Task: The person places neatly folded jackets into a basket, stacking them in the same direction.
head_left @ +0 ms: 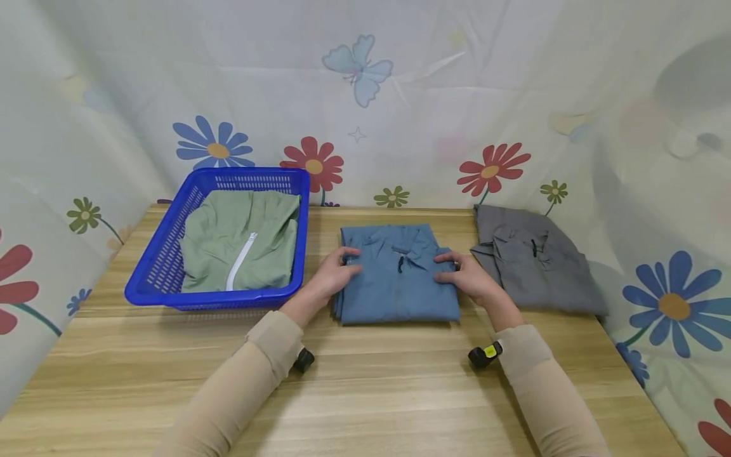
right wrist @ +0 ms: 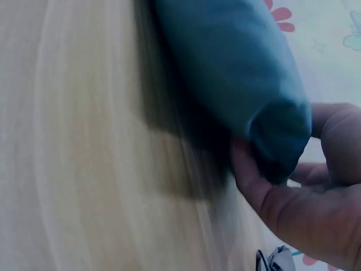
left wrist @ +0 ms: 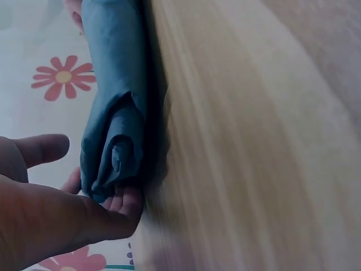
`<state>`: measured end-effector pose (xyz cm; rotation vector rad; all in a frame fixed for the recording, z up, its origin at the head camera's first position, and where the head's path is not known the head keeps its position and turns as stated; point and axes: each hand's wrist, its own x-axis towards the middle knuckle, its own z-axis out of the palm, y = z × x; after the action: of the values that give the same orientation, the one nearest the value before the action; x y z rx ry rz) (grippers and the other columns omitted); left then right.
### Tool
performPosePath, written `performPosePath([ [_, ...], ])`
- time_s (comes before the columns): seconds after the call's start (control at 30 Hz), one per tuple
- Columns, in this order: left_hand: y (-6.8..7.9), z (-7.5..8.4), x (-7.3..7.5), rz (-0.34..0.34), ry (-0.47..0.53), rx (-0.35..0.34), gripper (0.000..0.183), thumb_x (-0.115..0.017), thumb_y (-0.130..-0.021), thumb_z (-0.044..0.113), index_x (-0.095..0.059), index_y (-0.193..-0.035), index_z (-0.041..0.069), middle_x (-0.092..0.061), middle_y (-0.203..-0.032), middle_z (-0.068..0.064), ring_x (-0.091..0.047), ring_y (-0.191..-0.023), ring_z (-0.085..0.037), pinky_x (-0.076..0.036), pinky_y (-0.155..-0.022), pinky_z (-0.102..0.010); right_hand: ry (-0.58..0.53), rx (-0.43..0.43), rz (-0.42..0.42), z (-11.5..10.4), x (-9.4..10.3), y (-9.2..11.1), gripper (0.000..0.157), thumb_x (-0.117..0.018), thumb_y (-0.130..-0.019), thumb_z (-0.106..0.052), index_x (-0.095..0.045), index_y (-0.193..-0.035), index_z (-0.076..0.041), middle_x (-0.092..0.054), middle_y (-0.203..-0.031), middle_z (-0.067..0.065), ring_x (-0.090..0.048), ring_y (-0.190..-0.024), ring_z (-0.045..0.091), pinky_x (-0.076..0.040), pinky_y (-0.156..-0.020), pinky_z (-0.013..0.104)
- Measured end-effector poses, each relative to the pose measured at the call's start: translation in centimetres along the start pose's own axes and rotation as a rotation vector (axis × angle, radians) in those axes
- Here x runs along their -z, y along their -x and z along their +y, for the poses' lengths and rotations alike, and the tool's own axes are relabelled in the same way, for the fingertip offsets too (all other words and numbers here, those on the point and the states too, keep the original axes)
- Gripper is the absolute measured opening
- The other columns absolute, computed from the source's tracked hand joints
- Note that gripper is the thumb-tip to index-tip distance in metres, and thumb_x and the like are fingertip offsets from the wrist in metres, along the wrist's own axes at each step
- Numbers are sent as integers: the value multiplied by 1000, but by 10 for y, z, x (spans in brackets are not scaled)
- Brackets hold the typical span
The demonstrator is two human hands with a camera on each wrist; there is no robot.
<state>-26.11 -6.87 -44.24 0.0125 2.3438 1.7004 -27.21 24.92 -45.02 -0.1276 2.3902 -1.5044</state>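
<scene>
A folded blue jacket (head_left: 398, 285), its collar and a small dark pull on top, lies at mid-table in the head view. My left hand (head_left: 334, 271) grips its left edge, and my right hand (head_left: 469, 275) holds the opposite edge. Seen from the left wrist, the fingers (left wrist: 131, 212) curl beneath the rolled layers of the jacket (left wrist: 115, 96), with the thumb on the upper side. From the right wrist, a finger (right wrist: 248, 172) reaches under the jacket's rounded end (right wrist: 242, 68), and a dark shadow lies below it on the table.
On the left stands a blue plastic basket (head_left: 214, 297) with a green zip jacket (head_left: 219, 228) inside. A folded grey garment (head_left: 539, 266) lies at the right, by the flower-printed curtain (head_left: 422, 127) behind the wooden table (head_left: 388, 393).
</scene>
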Motion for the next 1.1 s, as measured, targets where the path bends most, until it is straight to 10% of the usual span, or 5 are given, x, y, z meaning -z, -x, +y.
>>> performPosePath([
  [0.3,1,-2,2,-12,-39,7,36,-70,-96,10,-68,-131,6,-46,-154,-16,-37,-144,-31,-34,-115,-46,-35,67,-76,3,3,7,55,-71,-95,-4,-52,-146,2,-18,-166,23,-29,-145,32,-43,-101,38],
  [0.4,3,-1,2,1,-58,-6,37,-72,-93,7,-69,-130,7,-55,-140,-15,-52,-120,-26,-43,-103,-41,-27,63,-64,-1,3,10,56,-72,-95,-4,-52,-147,0,-26,-161,27,-57,-98,22,-47,-79,31],
  [0.5,7,4,3,23,-73,-20,37,-73,-91,5,-71,-128,7,-60,-102,-9,-49,-79,-19,-44,-77,-34,2,69,-45,-7,3,12,56,-73,-94,-5,-54,-146,-2,-29,-159,27,-45,-73,15,-44,-70,31],
  [0.9,25,51,26,23,-114,-102,33,-70,-96,10,-70,-129,11,-25,-54,6,-23,-46,-11,-30,-55,-32,13,116,26,-44,2,19,53,-75,-93,-6,-59,-143,-8,-23,-166,15,-34,-135,30,-38,-98,43],
  [1.1,31,72,56,12,-111,-126,32,-66,-101,17,-70,-132,12,-66,-104,-6,-58,-96,-20,-46,-91,-38,-92,120,16,-66,-4,15,55,-72,-95,-5,-55,-147,-8,-16,-169,11,-32,-145,30,-44,-104,45],
])
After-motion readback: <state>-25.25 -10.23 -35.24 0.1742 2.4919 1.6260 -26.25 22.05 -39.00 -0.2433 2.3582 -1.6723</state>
